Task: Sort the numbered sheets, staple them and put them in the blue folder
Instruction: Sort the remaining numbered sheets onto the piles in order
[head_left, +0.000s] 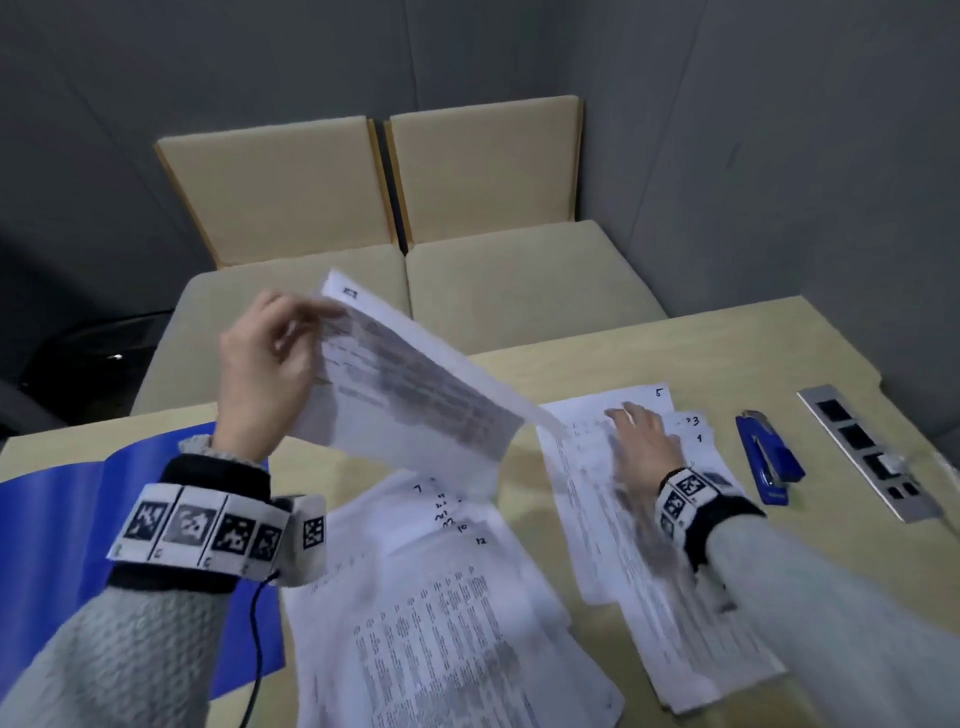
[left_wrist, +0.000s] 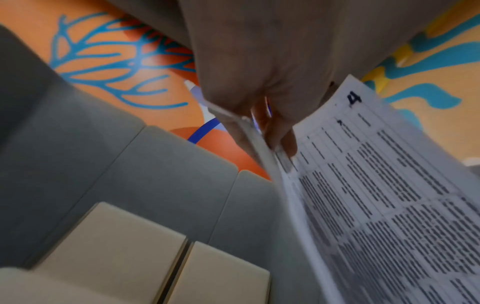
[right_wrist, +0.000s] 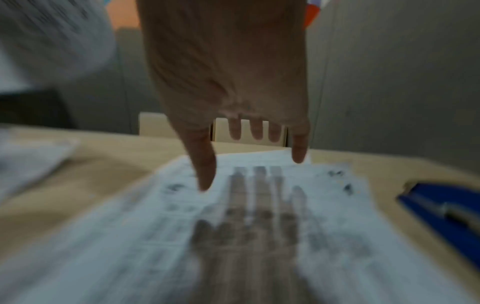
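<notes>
My left hand (head_left: 270, 358) (left_wrist: 262, 115) is raised above the table and pinches a few printed sheets (head_left: 410, 384) at their top edge; the front one bears the number 4 (left_wrist: 354, 98). My right hand (head_left: 644, 441) (right_wrist: 233, 127) hovers palm down with straight, spread fingers just over a small pile of numbered sheets (head_left: 639, 499) (right_wrist: 259, 216) marked 5, 3 and 1. A larger loose pile of sheets (head_left: 441, 597) lies in front of me. The blue folder (head_left: 62, 519) lies on the table at the left, under my left forearm. A blue stapler (head_left: 769, 457) (right_wrist: 441, 211) lies right of the small pile.
A grey metal socket strip (head_left: 872, 457) is set in the wooden table (head_left: 779, 343) at the far right. Two beige cushioned seats (head_left: 415, 270) stand behind the table's far edge. A black cable (head_left: 257, 649) hangs from my left wrist band.
</notes>
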